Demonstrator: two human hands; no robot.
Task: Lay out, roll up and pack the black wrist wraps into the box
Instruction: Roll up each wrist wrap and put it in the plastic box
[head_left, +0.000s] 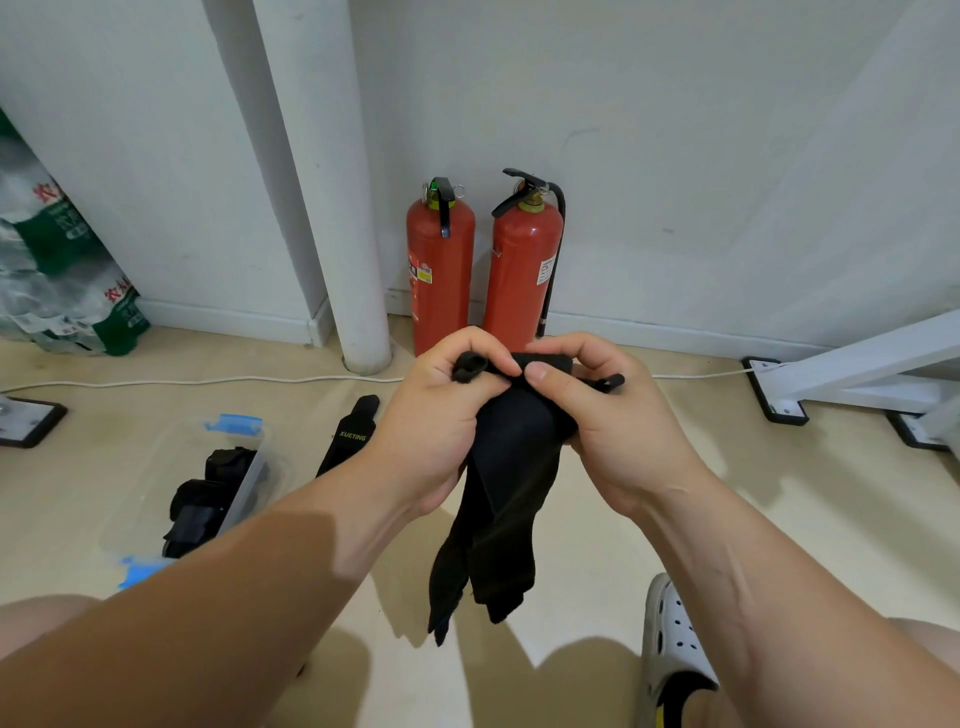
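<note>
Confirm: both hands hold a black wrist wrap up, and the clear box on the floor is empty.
Not empty: the head view shows the clear box holding rolled black wraps. The left hand and right hand do hold a black wrist wrap up.

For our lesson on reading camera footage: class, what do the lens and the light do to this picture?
Head view: the wide lens bends the white pipe into a lean; soft, overlapping shadows fall on the floor below the black wrist wrap, whose folds are mostly lost in darkness; the bottle pack at the left edge looks smeared.
</note>
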